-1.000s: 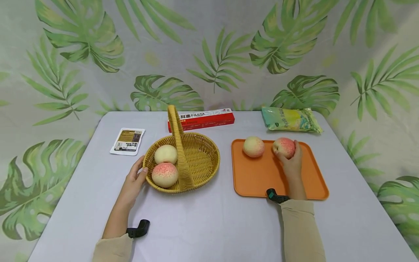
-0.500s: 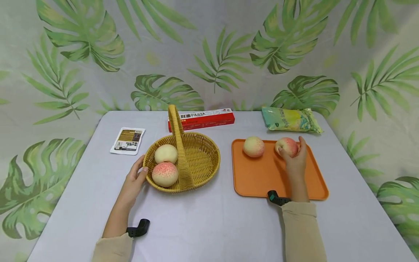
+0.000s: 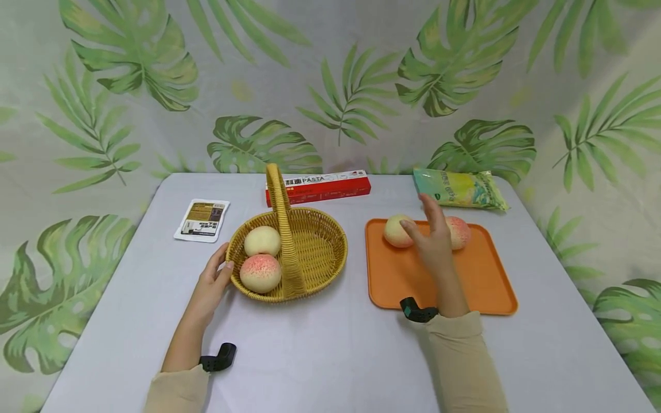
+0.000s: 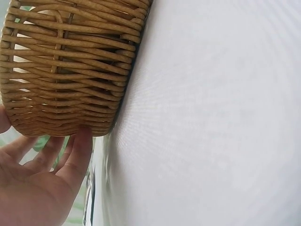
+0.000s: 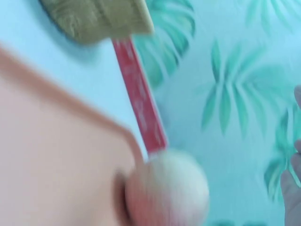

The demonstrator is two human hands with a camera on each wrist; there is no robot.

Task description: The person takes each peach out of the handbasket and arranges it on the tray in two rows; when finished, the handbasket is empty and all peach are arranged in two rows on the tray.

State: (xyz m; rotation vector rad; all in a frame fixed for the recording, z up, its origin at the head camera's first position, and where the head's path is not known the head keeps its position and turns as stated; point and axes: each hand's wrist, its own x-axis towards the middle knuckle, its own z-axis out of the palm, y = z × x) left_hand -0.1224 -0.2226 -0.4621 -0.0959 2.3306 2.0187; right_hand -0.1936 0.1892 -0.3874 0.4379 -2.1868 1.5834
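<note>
My left hand (image 3: 209, 282) holds the left end of a wicker basket (image 3: 321, 252), thumb at the rim. In the left wrist view its fingers (image 4: 80, 153) press against the woven outer wall. Two peaches, one pale (image 3: 262, 241) and one red-speckled (image 3: 260, 274), lie in the basket, left of its upright handle. Over the orange tray (image 3: 397, 281) hovers my right hand (image 3: 434, 244), thumb and fingers spread and holding nothing. Its thumb overlaps the tray's left peach (image 3: 395, 232) in the head view. Behind the hand, the right peach (image 3: 458, 232) is partly hidden.
A red pasta box (image 3: 325, 189) lies behind the basket. At the back right is a green and yellow packet (image 3: 459, 188). A flat white pouch (image 3: 202, 221) lies left of the basket. Leaf-patterned cloth (image 3: 341, 97) hangs behind the table.
My right hand has let go of the right peach, which stays on the tray, and moved left towards the other peach. My left hand and the basket keep their place.
</note>
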